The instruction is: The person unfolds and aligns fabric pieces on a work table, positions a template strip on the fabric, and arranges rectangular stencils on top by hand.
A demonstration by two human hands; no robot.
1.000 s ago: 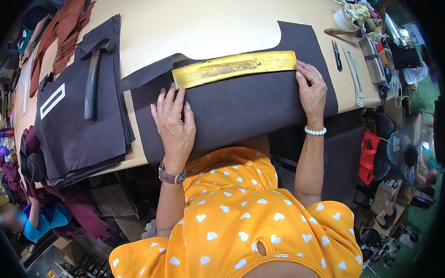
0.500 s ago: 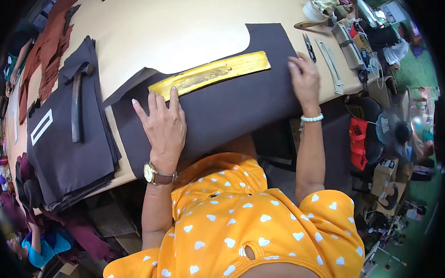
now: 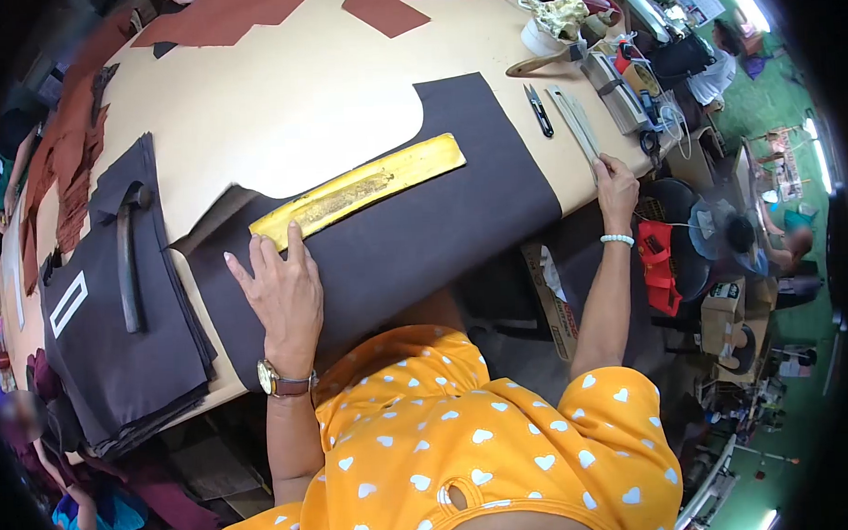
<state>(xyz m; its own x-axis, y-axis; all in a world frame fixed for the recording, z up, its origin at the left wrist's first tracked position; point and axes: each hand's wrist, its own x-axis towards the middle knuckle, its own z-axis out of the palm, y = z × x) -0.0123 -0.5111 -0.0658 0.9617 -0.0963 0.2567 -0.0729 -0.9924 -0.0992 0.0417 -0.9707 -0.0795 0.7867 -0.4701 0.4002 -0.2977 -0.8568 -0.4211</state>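
A yellow, worn bar (image 3: 361,190) lies at a slant on the dark sheet (image 3: 386,257). My left hand (image 3: 285,289) rests on its left end, fingers spread, fingertips on the bar and the sheet. Over at the table's right side my right hand (image 3: 617,195) has its fingers closed on the near end of the pale flat strips (image 3: 576,119). Small black snips (image 3: 538,111) lie just left of the strips. The sheet's near part hangs over the table's front edge, and its upper left corner is folded up.
Left of the sheet, a hammer (image 3: 128,261) and a white rectangular frame (image 3: 69,304) lie on stacked dark pieces (image 3: 138,368). Reddish-brown scraps (image 3: 215,18) lie at the back. A brush (image 3: 534,65) and a white pot (image 3: 542,38) stand back right. Other people are at both sides.
My right hand has left the bar's right end and moved right to the strips, closing on them. My left hand stays on the bar. The view has turned, so the table appears shifted left and tilted.
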